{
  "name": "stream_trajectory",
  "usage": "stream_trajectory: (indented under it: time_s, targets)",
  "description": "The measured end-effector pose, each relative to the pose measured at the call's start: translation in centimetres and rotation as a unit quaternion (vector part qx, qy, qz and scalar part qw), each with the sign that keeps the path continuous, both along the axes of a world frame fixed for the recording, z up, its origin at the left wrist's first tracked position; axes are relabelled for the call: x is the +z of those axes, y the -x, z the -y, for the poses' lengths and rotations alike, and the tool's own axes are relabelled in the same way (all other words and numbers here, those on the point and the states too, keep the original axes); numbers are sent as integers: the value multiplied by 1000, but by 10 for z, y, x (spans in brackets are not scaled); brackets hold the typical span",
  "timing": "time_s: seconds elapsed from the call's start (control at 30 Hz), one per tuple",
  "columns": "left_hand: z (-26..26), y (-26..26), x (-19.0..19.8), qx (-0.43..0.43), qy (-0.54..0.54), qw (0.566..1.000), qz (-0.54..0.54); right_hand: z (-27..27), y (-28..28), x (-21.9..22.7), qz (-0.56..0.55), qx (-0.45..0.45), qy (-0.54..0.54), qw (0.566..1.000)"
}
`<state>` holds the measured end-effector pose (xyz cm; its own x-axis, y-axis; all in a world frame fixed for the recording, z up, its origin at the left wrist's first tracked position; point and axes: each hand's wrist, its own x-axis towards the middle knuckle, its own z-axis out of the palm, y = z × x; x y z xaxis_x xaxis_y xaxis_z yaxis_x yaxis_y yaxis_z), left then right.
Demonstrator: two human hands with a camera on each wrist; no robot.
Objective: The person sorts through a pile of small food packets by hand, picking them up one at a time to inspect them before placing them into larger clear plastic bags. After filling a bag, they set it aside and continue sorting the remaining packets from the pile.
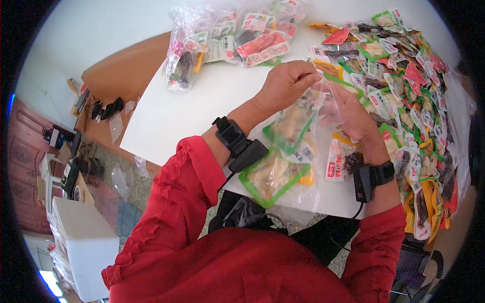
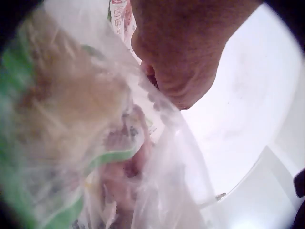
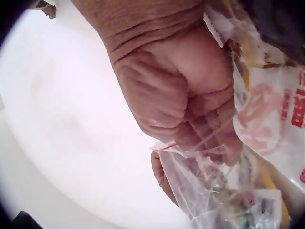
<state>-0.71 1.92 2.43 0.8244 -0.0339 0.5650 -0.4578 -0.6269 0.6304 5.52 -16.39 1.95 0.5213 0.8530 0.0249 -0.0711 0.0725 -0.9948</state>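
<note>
A clear plastic zip bag (image 1: 323, 151) hangs between both hands over the near edge of the table, with green-edged snack packets (image 1: 275, 177) inside. My left hand (image 1: 288, 85) pinches the bag's top edge, fingers curled in toward the thumb. Across the bag's mouth, my right hand (image 1: 353, 117) grips the other side, its fingers partly seen through the film. In the right wrist view, the bag's red-lined edge (image 3: 169, 146) lies against the curled fingers of that hand. The left wrist view shows the bag's film and a blurred packet (image 2: 71, 95) close to the camera.
A large pile of snack packets (image 1: 399, 86) covers the table's right side. Filled clear bags (image 1: 232, 38) lie at the back of the white table (image 1: 166, 113). A red-and-white packet (image 1: 337, 160) lies near the right wrist. A white cabinet (image 1: 83, 242) stands at the lower left.
</note>
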Motion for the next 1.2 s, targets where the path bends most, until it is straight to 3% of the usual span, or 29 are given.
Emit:
stream_trajectory:
  time_s: [0.03, 0.17, 0.23, 0.27, 0.33, 0.47, 0.53, 0.7, 0.8, 0.83, 0.9, 0.97, 1.0, 1.03, 1.07, 1.1, 1.2]
  targets:
    - [-1, -2, -1, 4, 15, 1000, 15, 1, 2, 2, -30, 58, 14, 998]
    - [-1, -4, -6, 20, 20, 999, 30, 1, 0, -7, -19, 128, 30, 991]
    - [0, -4, -8, 19, 38, 999, 19, -3, 3, 1, 50, 22, 31, 998]
    - [1, -4, -9, 20, 52, 998, 7, -3, 2, 1, 54, 12, 38, 998]
    - [1, -5, -15, 12, 55, 998, -8, -3, -2, -4, 95, -71, -21, 993]
    - [8, -2, -18, 6, 57, 997, -59, -4, -1, -4, 131, -133, -29, 982]
    - [11, -2, -19, 9, 53, 998, -43, -8, 0, -4, 249, -162, -24, 955]
    - [10, -1, -21, 16, 73, 997, -34, -12, 8, 22, 369, -207, -39, 905]
    - [9, 2, -18, 20, 55, 997, -46, 6, 14, 53, 533, -229, 39, 813]
    - [9, 1, -19, 23, 35, 999, -26, 19, 19, 64, 538, -228, 44, 811]
    - [9, 2, -19, 24, 23, 999, -1, 45, 41, 93, 443, -191, 107, 869]
    - [9, 4, -18, 19, 9, 1000, -6, 61, 95, 135, 303, -94, 60, 947]
    - [9, 5, -18, 16, 17, 1000, -3, 66, 127, 149, 281, -76, 13, 957]
    - [9, 4, -18, 21, 11, 1000, 2, 62, 153, 155, 251, -24, -132, 959]
    - [10, 5, -19, 21, 4, 1000, 7, 53, 165, 176, 218, 158, -159, 950]
    - [10, 4, -21, 8, 7, 1000, 10, 48, 174, 190, 177, 330, -181, 909]
    - [7, -3, -27, -7, 32, 999, -10, 108, 185, 193, 195, 281, -163, 925]
